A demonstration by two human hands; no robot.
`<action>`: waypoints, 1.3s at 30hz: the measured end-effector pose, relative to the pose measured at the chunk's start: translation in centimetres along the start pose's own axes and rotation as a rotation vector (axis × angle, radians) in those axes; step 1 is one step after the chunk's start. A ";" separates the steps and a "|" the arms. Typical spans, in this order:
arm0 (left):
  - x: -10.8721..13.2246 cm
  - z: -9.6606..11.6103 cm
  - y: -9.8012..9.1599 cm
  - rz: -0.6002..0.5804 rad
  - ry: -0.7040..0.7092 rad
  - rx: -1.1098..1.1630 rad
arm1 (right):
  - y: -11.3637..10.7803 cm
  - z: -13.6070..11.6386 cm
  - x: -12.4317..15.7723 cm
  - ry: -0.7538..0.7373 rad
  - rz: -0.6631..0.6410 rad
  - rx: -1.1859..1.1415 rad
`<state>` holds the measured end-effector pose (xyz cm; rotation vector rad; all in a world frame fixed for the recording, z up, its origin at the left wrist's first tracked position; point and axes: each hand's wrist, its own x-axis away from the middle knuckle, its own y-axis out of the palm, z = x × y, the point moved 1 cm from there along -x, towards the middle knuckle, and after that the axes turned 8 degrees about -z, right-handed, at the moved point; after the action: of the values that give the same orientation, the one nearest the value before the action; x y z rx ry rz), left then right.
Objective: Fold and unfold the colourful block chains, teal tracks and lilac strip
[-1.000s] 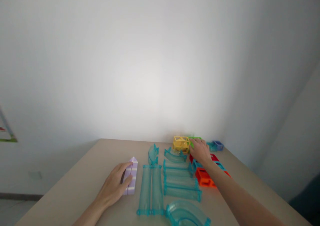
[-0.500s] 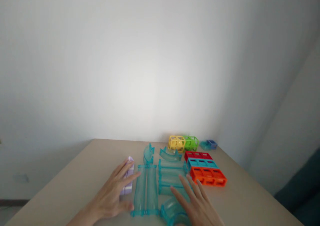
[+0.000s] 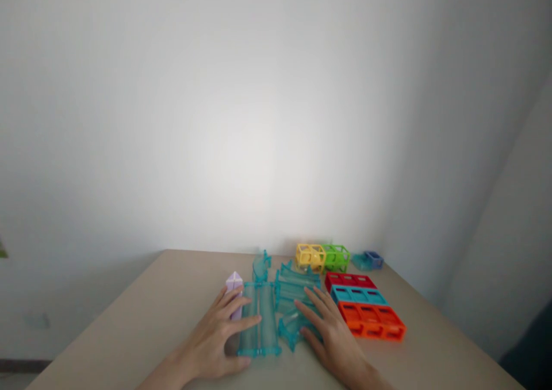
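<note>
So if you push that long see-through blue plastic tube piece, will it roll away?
Probably not far. The long see-through blue plastic tube piece looks joined to a twin by end flanges, so it should slide. It seems stiff and light, perhaps slippery on the smooth beige table.

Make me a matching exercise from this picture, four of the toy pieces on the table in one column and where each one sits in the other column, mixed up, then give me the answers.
Things:
1. purple block
2. orange block
3. yellow cube
4. long straight clear tubes

Places:
A. far end of the table, right beside the green cube
B. nearest block in the row of red, teal and orange
C. under the fingers of the left hand
D. left of all the clear tubes, by the left hand's fingertips

Pairs: 1-D, 2-B, 3-A, 4-C
</note>
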<state>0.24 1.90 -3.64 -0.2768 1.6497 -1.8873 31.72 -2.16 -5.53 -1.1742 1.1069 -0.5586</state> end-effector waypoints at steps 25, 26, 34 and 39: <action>-2.0 -3.4 0.7 0.262 0.006 0.067 | -3.3 3.8 -4.2 0.275 0.190 0.105; -1.9 -3.3 0.5 0.299 -0.004 0.081 | -4.0 5.2 -5.3 0.312 0.185 0.106; -1.7 -1.6 -1.6 0.246 -0.048 0.103 | -4.4 12.7 -13.4 0.329 -0.110 0.059; -1.7 -1.8 -1.3 0.269 -0.063 0.089 | -3.3 13.7 -14.4 0.320 -0.254 0.042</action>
<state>0.24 4.42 -2.40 -0.0719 1.4761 -1.7247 38.82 14.70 2.90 -1.2240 1.2146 -0.9884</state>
